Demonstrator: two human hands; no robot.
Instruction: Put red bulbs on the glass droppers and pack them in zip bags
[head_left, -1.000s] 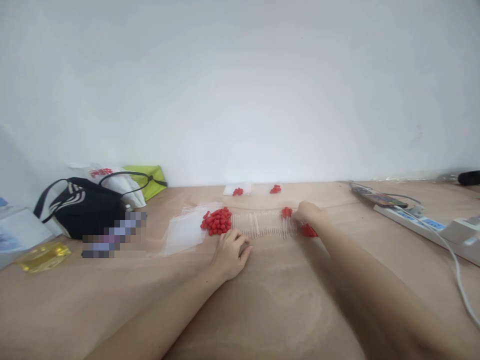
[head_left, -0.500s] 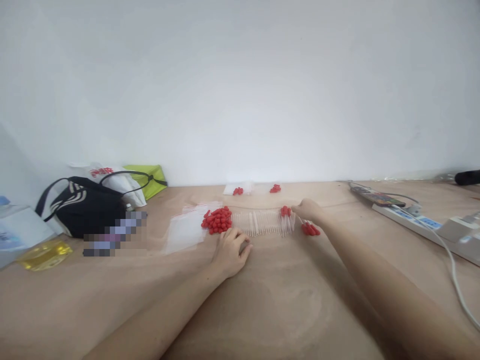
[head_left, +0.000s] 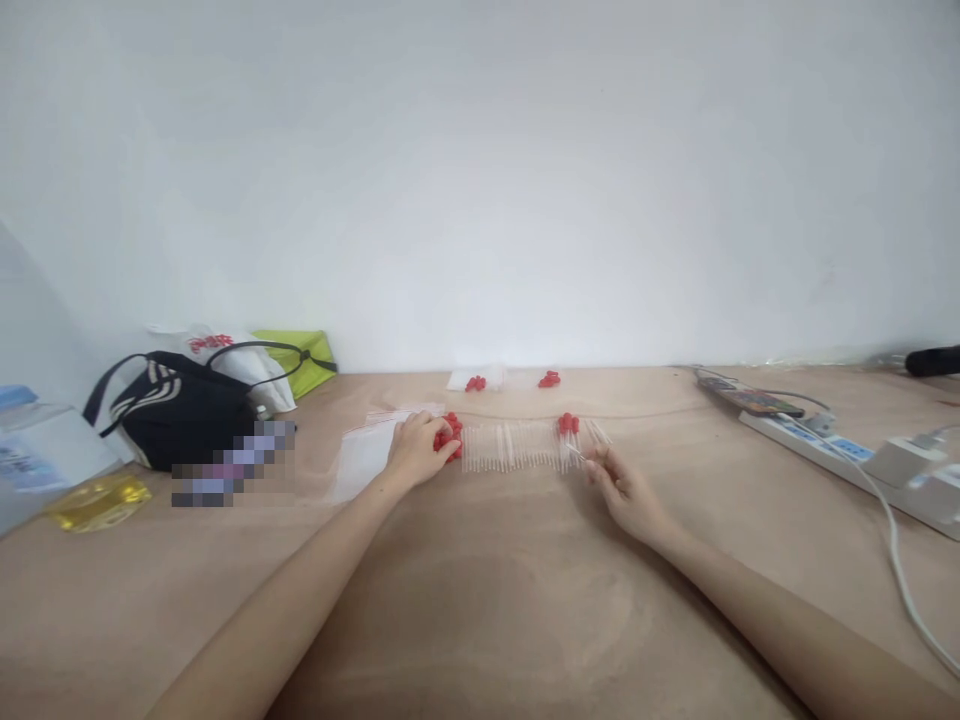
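Seemingly much is left, as a red cluster [head_left: 568, 424] sits only near the right end of the row of sticks [head_left: 502, 450], the right hand [head_left: 619, 490] pinching one thin stick [head_left: 576, 453], the left hand [head_left: 418, 447] at the red heap [head_left: 451, 440], its grip hidden.

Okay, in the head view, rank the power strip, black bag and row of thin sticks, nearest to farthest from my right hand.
1. Row of thin sticks: just left of your right hand.
2. Power strip: off to the right.
3. Black bag: over on the far left.
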